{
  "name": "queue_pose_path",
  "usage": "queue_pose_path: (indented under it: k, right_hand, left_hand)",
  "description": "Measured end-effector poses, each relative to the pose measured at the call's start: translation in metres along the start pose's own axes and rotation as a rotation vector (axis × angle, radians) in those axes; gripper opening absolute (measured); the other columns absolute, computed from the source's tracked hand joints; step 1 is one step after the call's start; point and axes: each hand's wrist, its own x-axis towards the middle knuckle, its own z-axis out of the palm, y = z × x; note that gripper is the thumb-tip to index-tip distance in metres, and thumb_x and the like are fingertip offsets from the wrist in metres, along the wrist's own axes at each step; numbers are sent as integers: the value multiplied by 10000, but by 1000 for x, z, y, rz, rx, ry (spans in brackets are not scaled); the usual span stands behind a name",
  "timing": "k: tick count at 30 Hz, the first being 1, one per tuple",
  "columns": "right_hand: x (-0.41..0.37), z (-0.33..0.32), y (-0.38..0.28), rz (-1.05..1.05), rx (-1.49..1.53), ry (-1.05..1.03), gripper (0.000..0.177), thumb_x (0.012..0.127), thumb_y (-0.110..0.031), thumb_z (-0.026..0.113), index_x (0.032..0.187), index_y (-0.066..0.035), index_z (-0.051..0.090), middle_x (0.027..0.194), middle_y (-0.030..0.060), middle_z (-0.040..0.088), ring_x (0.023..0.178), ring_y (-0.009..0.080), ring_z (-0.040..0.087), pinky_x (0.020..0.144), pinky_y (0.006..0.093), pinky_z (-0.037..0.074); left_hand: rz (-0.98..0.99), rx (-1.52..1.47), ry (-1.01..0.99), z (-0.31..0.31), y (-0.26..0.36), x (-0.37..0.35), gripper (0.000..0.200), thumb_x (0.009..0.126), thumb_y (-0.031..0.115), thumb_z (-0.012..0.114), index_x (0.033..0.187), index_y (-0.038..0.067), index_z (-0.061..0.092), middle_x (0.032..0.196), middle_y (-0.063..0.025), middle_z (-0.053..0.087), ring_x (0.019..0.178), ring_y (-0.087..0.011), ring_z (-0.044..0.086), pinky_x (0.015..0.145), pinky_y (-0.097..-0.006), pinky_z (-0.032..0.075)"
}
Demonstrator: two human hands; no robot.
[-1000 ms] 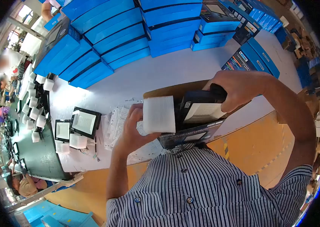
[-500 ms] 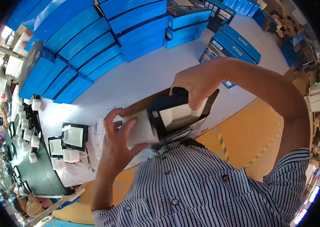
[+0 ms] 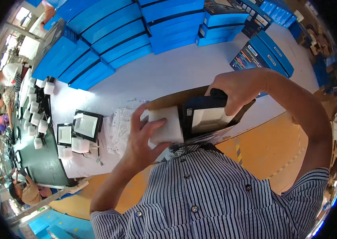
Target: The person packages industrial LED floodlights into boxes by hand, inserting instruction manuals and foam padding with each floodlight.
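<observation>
An open box (image 3: 168, 97) stands at the table's near edge, against the striped shirt. My left hand (image 3: 142, 133) is closed round a white foam block (image 3: 167, 124) at the box's left end, with the thumb and fingers on its faces. Beside the block is a black device (image 3: 210, 119) with a pale panel, partly inside the box. My right hand (image 3: 236, 89) grips a black part (image 3: 218, 94) at the device's upper right. Its fingertips reach over the pale panel, and the box's bottom is hidden.
Stacked blue boxes (image 3: 124, 44) line the table's far side. Two blue boxes (image 3: 266, 53) stand at the right. Paper sheets (image 3: 118, 129) and framed devices (image 3: 85, 125) lie left. Several people, one a seated or bent person (image 3: 31, 193), are beside the dark conveyor (image 3: 43, 159).
The whole view has shifted, so table and boxes appear further right. The foam block sits more upright against the device, and both hands keep their holds.
</observation>
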Motion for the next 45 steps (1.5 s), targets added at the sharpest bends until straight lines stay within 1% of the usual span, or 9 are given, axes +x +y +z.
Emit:
queue_pose_path:
  k: [10,19,23,24,27,30,39,43,45]
  right_hand:
    - [-5,3,1,18,-71,32,317,527,-94,592,827,8,591,621,83,591,486,161,557,425,287,457]
    - [-6,12,-4,-13,-136,2,429,537,-101,595,950,17,600,630,91,603,470,150,551,443,282,468]
    - [-6,15,0,9,-200,11,543,545,-106,610,1075,8,575,651,100,612,483,171,549,498,288,483]
    - [-8,14,-12,12,-222,-17,552,552,-112,618,1084,24,562,699,126,617,534,193,561,552,293,491]
    - [-12,20,-8,-54,-284,87,567,551,-114,621,1094,32,553,804,163,621,644,205,584,640,287,492]
    - [-11,15,-14,59,-288,31,592,542,-124,633,1107,31,547,904,183,615,725,207,589,692,284,486]
    - [-16,15,-14,67,-295,23,657,524,-169,655,1140,21,529,965,194,603,811,231,590,778,303,470]
    - [-20,17,-9,124,-339,40,686,524,-187,666,1166,1,515,1058,205,560,930,260,554,853,324,435]
    - [-17,14,-15,187,-237,9,690,522,-197,673,1161,9,514,1111,213,526,991,283,523,889,337,417]
  left_hand:
    - [126,193,208,34,-11,-9,615,591,159,805,1117,132,488,1170,-185,343,1031,-364,487,774,-425,509]
    - [-162,-68,-311,-8,7,-11,576,607,64,744,1132,204,555,1213,-233,384,1070,-386,475,852,-420,455]
    - [-62,-25,-173,-5,8,-8,518,602,49,717,1085,183,587,1084,-209,470,974,-367,524,836,-431,453]
    - [41,151,-130,-5,10,-6,513,599,67,725,1078,188,586,1029,-191,481,908,-342,542,822,-426,458]
    - [-48,304,-224,-2,15,-6,559,595,142,774,1110,184,559,1048,-171,485,997,-294,502,823,-403,455]
    - [0,213,-71,6,9,-12,575,587,182,778,1117,202,557,1004,-159,498,980,-284,513,821,-403,456]
    - [28,189,-348,-13,5,1,567,677,174,724,1194,258,504,1058,-183,494,951,-298,536,848,-438,451]
    - [-127,156,-472,-15,13,11,533,676,174,718,1168,254,527,994,-160,496,943,-291,529,849,-438,436]
    - [-35,208,-339,-4,8,6,532,672,182,722,1164,252,531,952,-150,481,929,-289,531,817,-418,451]
